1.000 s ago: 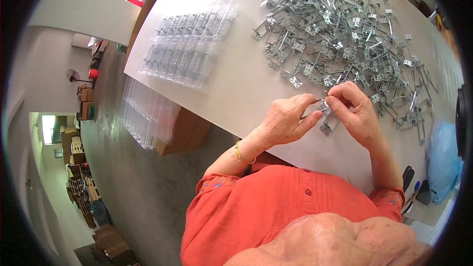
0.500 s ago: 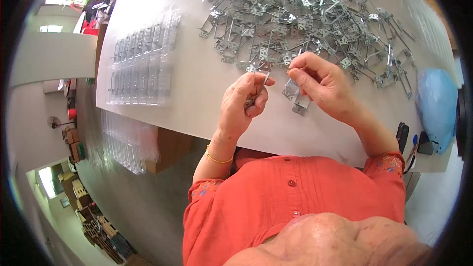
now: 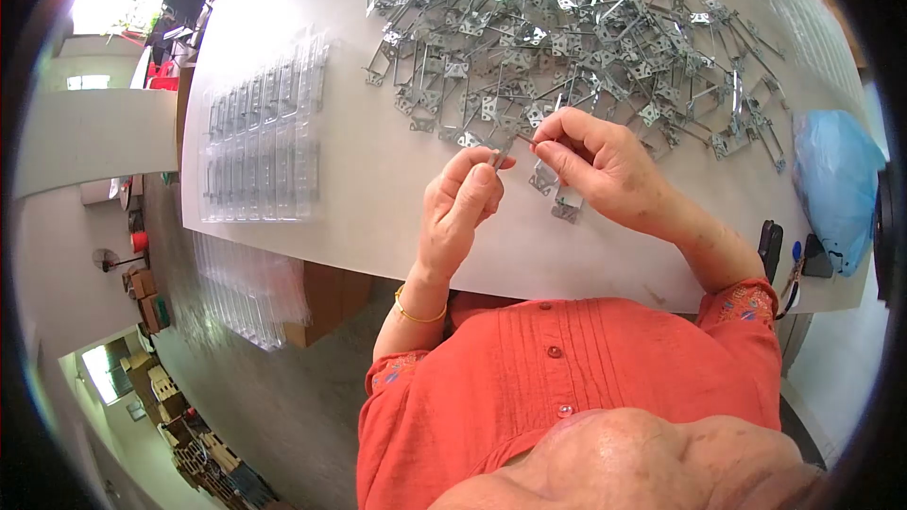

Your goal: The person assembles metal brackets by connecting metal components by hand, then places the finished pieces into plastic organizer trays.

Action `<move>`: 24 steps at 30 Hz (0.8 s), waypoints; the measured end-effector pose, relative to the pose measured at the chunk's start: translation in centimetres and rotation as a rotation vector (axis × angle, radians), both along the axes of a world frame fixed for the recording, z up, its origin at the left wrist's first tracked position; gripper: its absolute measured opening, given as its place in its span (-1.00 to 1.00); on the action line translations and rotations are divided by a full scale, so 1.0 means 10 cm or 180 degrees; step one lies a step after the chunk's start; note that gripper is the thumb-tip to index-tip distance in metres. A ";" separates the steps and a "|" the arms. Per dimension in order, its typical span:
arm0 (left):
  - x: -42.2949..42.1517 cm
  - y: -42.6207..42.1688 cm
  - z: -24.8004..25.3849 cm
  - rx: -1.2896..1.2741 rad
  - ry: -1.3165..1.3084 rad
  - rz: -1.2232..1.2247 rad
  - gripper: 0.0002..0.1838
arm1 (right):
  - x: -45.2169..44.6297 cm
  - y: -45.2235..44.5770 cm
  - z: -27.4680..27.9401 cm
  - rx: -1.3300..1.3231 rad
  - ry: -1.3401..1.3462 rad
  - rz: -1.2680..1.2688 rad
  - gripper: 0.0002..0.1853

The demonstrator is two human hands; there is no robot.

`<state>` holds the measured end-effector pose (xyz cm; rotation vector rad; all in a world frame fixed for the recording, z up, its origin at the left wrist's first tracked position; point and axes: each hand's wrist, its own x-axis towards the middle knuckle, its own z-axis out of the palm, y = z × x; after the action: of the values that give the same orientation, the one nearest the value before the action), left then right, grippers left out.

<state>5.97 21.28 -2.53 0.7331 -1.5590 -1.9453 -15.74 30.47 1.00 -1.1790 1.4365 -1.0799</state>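
Note:
My left hand (image 3: 455, 203) is closed, thumb pressed over the fingers on a small metal bracket (image 3: 501, 159). My right hand (image 3: 605, 162) pinches a thin dark metal piece (image 3: 524, 139) between thumb and forefinger, its tip pointing at the bracket. Whether the two parts touch I cannot tell. Below my right hand, a loose metal bracket (image 3: 565, 210) lies on the white table (image 3: 397, 217). Just beyond both hands spreads a large heap of metal brackets (image 3: 529, 47), with flat perforated ends and thin rods.
A clear plastic tray (image 3: 263, 175) with metal parts in its slots lies on the left. More clear trays (image 3: 248, 288) sit below the table edge beside a cardboard box (image 3: 331, 297). At the right are a blue plastic bag (image 3: 836, 179), scissors (image 3: 795, 274) and a black object (image 3: 770, 250).
My left thumb has come down onto the bracket, and the left fingers have turned. My right hand's pinch appears nearer to the left hand. The whole view has shifted slightly.

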 end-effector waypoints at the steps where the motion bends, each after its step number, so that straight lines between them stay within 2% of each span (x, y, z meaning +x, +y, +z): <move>1: 0.01 0.01 0.00 -0.0191 -0.0065 0.0024 -0.56 | 0.00 0.00 -0.02 -0.0029 0.0039 0.0019 -0.89; 4: 0.00 0.03 0.05 -0.0310 -0.0240 0.0026 -0.58 | 0.05 -0.02 -0.02 -0.0083 -0.0446 -0.0172 -0.85; 8: 0.02 0.05 0.01 -0.0505 -0.0345 -0.0152 -0.58 | -0.06 -0.05 -0.04 0.0337 -0.1207 0.0207 -0.79; 16: 0.03 0.03 0.10 -0.1098 -0.0611 -0.0323 -0.64 | -0.12 -0.08 0.01 0.0603 -0.1648 0.0408 -0.75; 19: 0.06 0.01 0.13 -0.1304 -0.0700 -0.0496 -0.72 | -0.12 -0.09 -0.03 0.0577 -0.1448 0.0481 -0.76; 20: 0.03 0.04 0.13 -0.1382 -0.0492 -0.0481 -0.73 | -0.12 -0.08 -0.05 0.0571 -0.1351 0.0478 -0.78; 24: 0.03 0.07 0.17 -0.1474 -0.0559 -0.0689 -0.72 | -0.10 -0.04 0.02 0.0602 -0.0872 0.0399 -0.81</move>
<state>6.24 21.94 -0.83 0.5648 -2.1723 -1.5932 -16.71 30.07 1.18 -0.9339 1.2066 -0.9551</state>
